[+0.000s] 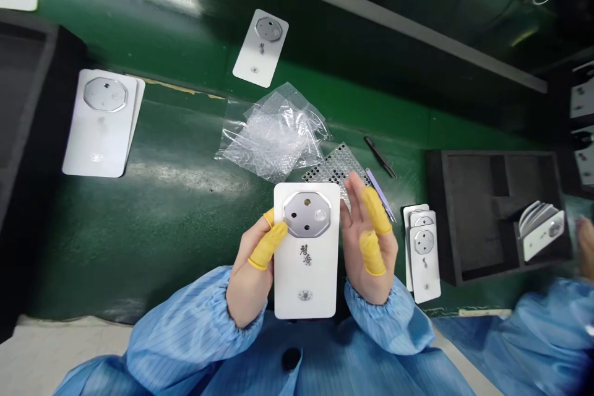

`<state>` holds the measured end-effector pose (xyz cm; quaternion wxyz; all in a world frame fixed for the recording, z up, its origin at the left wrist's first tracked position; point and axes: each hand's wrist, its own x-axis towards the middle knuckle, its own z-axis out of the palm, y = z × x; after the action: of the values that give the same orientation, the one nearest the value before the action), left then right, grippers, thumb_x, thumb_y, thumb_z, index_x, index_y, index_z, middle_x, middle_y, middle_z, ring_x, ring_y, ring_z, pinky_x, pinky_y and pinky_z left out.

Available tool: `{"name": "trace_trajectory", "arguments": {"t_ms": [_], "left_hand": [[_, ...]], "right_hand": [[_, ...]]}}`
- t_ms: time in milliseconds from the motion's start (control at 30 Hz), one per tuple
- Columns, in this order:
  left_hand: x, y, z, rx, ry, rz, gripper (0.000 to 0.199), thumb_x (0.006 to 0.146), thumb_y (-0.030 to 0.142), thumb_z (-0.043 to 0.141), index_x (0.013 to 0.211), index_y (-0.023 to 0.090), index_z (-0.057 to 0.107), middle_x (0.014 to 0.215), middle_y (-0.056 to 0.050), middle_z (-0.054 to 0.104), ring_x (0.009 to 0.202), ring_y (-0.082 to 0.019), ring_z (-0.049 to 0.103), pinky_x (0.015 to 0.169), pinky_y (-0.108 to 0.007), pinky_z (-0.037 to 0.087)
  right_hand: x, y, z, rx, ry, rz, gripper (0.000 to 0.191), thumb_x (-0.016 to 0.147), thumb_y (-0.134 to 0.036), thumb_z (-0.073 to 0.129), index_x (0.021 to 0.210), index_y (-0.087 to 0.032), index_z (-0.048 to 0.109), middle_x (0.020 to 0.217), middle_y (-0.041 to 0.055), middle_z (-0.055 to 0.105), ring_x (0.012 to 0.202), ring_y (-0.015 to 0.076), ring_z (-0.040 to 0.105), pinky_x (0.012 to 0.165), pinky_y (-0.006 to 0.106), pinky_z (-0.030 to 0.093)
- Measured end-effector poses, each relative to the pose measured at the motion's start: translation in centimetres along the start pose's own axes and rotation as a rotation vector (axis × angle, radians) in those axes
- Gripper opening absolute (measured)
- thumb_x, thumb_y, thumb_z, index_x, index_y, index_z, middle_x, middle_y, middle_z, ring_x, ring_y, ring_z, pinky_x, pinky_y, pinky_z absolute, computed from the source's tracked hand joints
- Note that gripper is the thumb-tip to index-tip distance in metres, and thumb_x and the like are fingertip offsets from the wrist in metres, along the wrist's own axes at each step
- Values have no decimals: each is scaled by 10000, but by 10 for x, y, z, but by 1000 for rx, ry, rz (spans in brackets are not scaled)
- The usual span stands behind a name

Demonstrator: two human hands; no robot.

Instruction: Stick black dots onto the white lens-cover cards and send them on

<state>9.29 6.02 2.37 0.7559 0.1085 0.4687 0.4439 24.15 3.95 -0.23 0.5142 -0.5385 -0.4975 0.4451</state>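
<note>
A white phone back cover (305, 272), with a silver octagonal camera plate and dark printed characters, is held upright before my chest. My left hand (253, 260) grips its left edge, the yellow finger-cotted thumb on the front face. My right hand (369, 244) is open beside the right edge, palm turned up, with yellow cots on two digits; whether it touches the cover I cannot tell. Behind the cover lies a sheet of small black round pieces (336, 164), partly hidden. Black tweezers (379, 156) and a lilac pen-like tool (380, 193) lie just beyond my right hand.
Clear plastic bags (273, 133) lie mid-bench. More covers rest at the left (95, 130), the back (260, 48) and in a stack at the right (424, 260). A black tray (473, 216) holds several covers. A co-worker's blue sleeve (542, 334) shows at right.
</note>
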Motion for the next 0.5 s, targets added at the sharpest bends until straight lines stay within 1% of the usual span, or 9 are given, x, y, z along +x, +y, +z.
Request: {"name": "trace_trajectory", "arguments": {"t_ms": [33, 100, 167, 233, 300, 367, 433, 467, 500], "left_hand": [[0, 1, 1, -11, 20, 12, 205, 728, 353, 757, 877, 211, 752, 756, 9, 724, 614, -121, 640, 590, -200, 536], [-1, 2, 2, -1, 35, 27, 211, 714, 347, 761, 860, 195, 754, 736, 1, 720, 593, -126, 639, 571, -210, 542], [-2, 1, 1, 40, 11, 56, 229, 736, 372, 737, 867, 185, 749, 723, -9, 710, 569, -129, 624, 533, -216, 529], [-2, -1, 0, 127, -18, 116, 253, 767, 415, 705, 839, 175, 737, 686, -13, 689, 546, -122, 598, 498, -203, 499], [1, -4, -3, 288, -44, 151, 269, 786, 428, 685, 778, 161, 714, 614, -8, 648, 501, -108, 556, 459, -190, 455], [5, -9, -6, 492, -63, 168, 289, 819, 429, 640, 761, 151, 692, 574, -7, 619, 464, -104, 520, 433, -194, 418], [8, -12, -11, 718, -74, 233, 311, 855, 429, 565, 786, 147, 676, 565, -15, 610, 459, -122, 521, 438, -215, 403], [9, -11, -14, 855, -95, 279, 315, 864, 418, 528, 779, 148, 668, 555, -21, 605, 462, -137, 532, 450, -230, 401], [10, -9, -17, 1019, -138, 321, 304, 859, 394, 503, 760, 155, 662, 544, -27, 602, 467, -156, 550, 463, -245, 398]], "right_hand": [[0, -1, 2, 86, 27, 27, 496, 948, -462, 437, 1424, -350, 349, 1535, 22, 336, 1387, 273, 381, 1092, 511, 411], [-1, -4, 7, 221, 13, 94, 512, 911, -436, 540, 1393, -321, 409, 1444, 57, 477, 1273, 273, 526, 1008, 479, 505], [-2, -8, 12, 283, -33, 201, 483, 884, -424, 593, 1335, -292, 481, 1300, 68, 612, 1114, 252, 644, 899, 432, 577], [-2, -11, 17, 299, -46, 271, 420, 850, -411, 642, 1236, -269, 554, 1124, 53, 703, 930, 218, 708, 778, 379, 615], [-2, -13, 23, 255, -25, 307, 334, 804, -395, 695, 1090, -242, 612, 951, 27, 738, 761, 177, 710, 663, 313, 612], [-3, -12, 30, 177, 23, 312, 289, 762, -390, 731, 969, -216, 630, 849, 15, 736, 669, 151, 684, 596, 270, 590], [-4, -8, 34, 105, 68, 306, 304, 747, -414, 731, 939, -202, 628, 830, 18, 731, 660, 147, 676, 599, 266, 584], [-5, -6, 32, 74, 85, 305, 326, 743, -437, 726, 943, -200, 627, 835, 21, 731, 672, 153, 680, 615, 276, 588], [-6, -2, 26, 43, 108, 306, 347, 736, -461, 722, 944, -200, 627, 836, 22, 731, 680, 159, 684, 628, 286, 592]]}}
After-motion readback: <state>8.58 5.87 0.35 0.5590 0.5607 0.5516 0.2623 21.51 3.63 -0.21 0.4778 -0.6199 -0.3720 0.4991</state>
